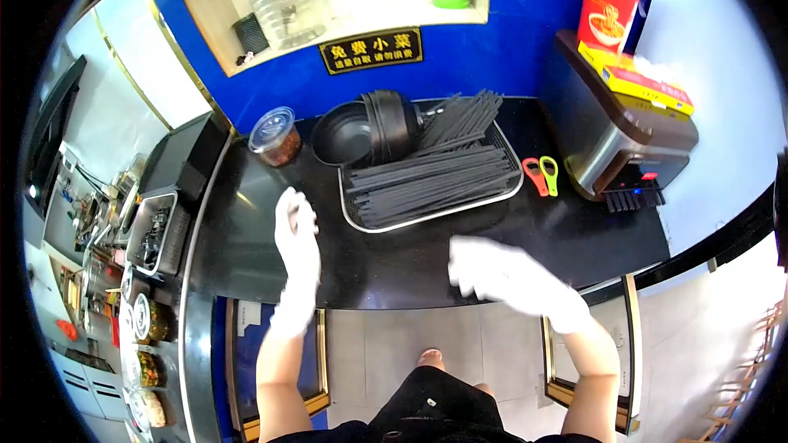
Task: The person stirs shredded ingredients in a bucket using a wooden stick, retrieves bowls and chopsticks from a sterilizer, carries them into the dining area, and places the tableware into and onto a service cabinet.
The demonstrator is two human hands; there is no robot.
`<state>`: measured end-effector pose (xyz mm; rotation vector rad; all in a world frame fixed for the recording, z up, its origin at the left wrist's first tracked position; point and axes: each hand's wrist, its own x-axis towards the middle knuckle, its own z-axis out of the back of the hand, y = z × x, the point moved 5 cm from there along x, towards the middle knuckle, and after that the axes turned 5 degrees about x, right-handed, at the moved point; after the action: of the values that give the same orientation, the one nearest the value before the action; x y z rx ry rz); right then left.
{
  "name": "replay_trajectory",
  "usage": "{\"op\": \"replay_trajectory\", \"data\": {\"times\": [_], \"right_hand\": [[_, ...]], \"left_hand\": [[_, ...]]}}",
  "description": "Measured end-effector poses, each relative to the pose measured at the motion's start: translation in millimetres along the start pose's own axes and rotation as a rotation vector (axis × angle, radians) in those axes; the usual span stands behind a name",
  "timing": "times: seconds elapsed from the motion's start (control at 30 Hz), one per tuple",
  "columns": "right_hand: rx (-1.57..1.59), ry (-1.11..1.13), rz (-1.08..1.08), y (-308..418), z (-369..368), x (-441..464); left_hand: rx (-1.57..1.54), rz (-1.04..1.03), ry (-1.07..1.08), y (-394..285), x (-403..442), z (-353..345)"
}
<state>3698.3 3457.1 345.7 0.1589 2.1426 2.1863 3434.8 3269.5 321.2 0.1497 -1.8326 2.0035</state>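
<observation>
My left hand, in a white glove, hovers over the left part of the black counter, its fingers loosely bent and apart with nothing in them. My right hand, also gloved in white and slightly blurred, is above the counter's front part; its fingers look extended and hold nothing I can see. Between and beyond both hands lies a metal-rimmed basket with many black chopsticks. Black bowls sit at its back left, some stacked and tipped on their side. Neither hand touches the basket.
A lidded clear tub of dark red food stands back left. Red and green-yellow handled tools lie right of the basket, beside a metal-and-brown dispenser with boxes on top. Several food containers line the left side counter.
</observation>
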Motion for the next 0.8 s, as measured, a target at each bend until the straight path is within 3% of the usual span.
{"op": "replay_trajectory", "data": {"times": [0.07,0.1,0.17,0.2,0.27,0.3,0.37,0.5,0.6,0.63,0.73,0.8], "right_hand": [[0.188,-0.268,0.118,17,19,64],[-0.081,-0.46,0.14,20,33,97],[-0.125,-0.623,0.062,25,49,152],[-0.269,-0.647,0.079,16,62,181],[0.066,-0.598,-0.054,21,54,203],[0.079,-0.511,-0.056,19,51,214],[-0.067,-0.548,-0.13,-4,62,241],[-0.265,-0.651,-0.325,-14,59,251],[-0.164,-0.699,-0.243,-12,59,248],[0.025,-0.658,-0.222,-8,57,244],[0.082,-0.657,-0.083,8,52,238],[0.066,-0.645,-0.007,16,53,230]], "left_hand": [[0.043,0.246,0.011,24,65,-6],[0.063,0.312,0.161,30,86,-17],[0.064,0.468,0.398,42,112,-42],[0.066,0.541,0.443,42,118,-53],[0.099,0.586,0.329,49,130,-68],[0.091,0.598,0.41,54,135,-72],[0.087,0.624,0.526,59,139,-77],[-0.022,0.522,0.467,68,144,-82],[0.029,0.475,0.497,69,147,-86],[0.042,0.457,0.507,69,148,-90],[-0.164,0.263,0.402,51,149,-95],[-0.264,0.269,0.41,37,147,-97]]}}
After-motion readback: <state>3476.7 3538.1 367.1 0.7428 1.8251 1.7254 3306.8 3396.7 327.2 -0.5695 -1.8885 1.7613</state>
